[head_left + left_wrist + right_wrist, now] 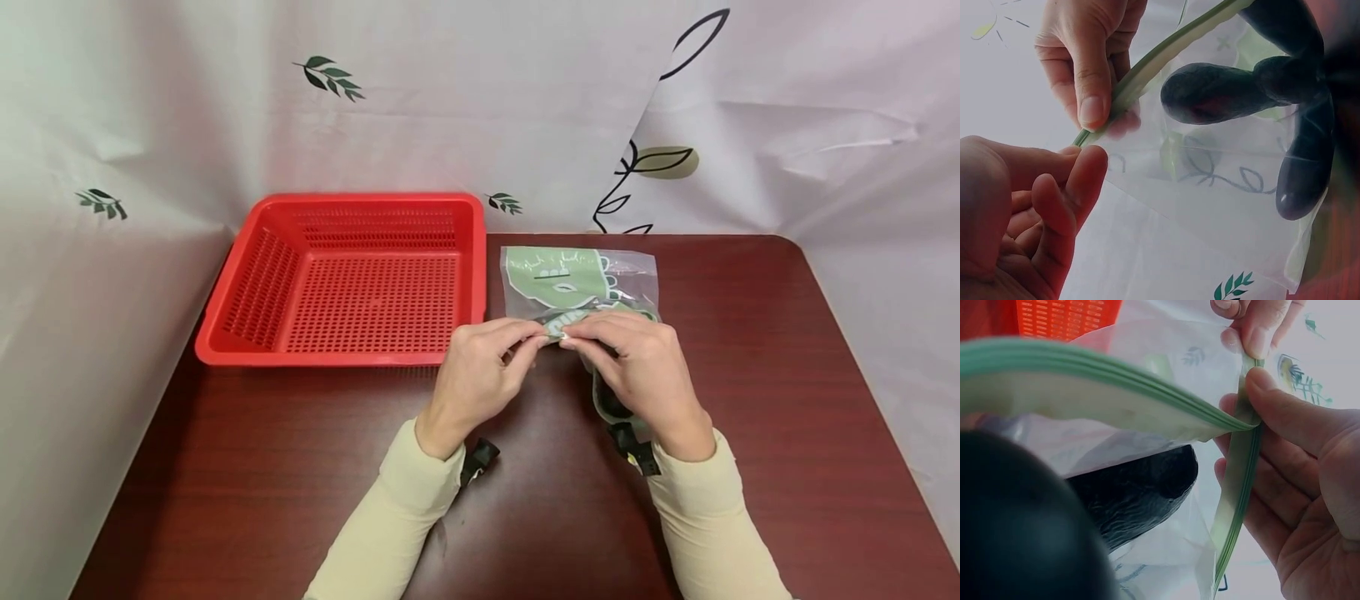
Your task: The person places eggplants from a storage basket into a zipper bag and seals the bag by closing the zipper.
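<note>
Both hands meet at the green-edged mouth of a clear zip bag [1235, 500]. My left hand [480, 371] pinches one end of its zip strip [1147, 65] between thumb and fingers. Close beside it, my right hand [648, 367] pinches the same strip, fingertips almost touching the left ones. From the right hand, the two zip edges spread apart in the right wrist view. Inside the bag are several dark oblong things [1210, 94], smooth to slightly wrinkled; their kind is unclear. A green-printed clear plastic sheet or bag part [555, 275] lies flat just beyond the hands; whether it is separate cannot be told.
A red perforated plastic basket [341, 360] stands at the left, its right wall near the left hand. The dark red-brown table [750, 350] is bounded by pale printed curtains [420, 108] behind and at both sides. Small black wrist devices [633, 448] sit by the sleeves.
</note>
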Motion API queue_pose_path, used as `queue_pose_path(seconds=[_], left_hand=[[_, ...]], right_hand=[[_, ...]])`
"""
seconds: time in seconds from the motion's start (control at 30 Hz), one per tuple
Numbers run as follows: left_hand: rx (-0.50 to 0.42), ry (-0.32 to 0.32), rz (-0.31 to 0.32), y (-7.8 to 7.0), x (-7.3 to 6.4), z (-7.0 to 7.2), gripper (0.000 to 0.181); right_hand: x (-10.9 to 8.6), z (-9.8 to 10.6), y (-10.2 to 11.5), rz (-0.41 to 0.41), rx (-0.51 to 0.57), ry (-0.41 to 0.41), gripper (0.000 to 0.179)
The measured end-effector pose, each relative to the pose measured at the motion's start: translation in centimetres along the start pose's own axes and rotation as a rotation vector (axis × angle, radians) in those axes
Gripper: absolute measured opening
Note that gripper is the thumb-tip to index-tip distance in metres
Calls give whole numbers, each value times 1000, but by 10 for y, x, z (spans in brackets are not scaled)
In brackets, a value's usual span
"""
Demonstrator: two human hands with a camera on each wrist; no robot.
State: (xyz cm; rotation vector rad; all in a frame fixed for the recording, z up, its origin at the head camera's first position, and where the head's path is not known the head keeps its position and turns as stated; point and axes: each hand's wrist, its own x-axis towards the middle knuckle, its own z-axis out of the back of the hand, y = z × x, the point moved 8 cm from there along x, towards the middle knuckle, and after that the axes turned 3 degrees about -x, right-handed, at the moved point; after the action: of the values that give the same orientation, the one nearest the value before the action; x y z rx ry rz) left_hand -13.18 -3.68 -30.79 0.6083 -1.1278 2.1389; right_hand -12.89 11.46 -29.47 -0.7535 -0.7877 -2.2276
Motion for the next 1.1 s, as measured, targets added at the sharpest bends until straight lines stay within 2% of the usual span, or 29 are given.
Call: queue_pose_path(seconds=[0.5,0.8,1.1], left_hand=[[17,-7,17,1,-1,3,10],[3,-27,-11,1,0,6,9],[-1,-36,-1,1,1,8,9]], right_hand=[[-2,2,-3,-23,1,-9,24],[-2,3,-5,-35,-12,-12,20],[0,7,-6,-33,2,-38,22]])
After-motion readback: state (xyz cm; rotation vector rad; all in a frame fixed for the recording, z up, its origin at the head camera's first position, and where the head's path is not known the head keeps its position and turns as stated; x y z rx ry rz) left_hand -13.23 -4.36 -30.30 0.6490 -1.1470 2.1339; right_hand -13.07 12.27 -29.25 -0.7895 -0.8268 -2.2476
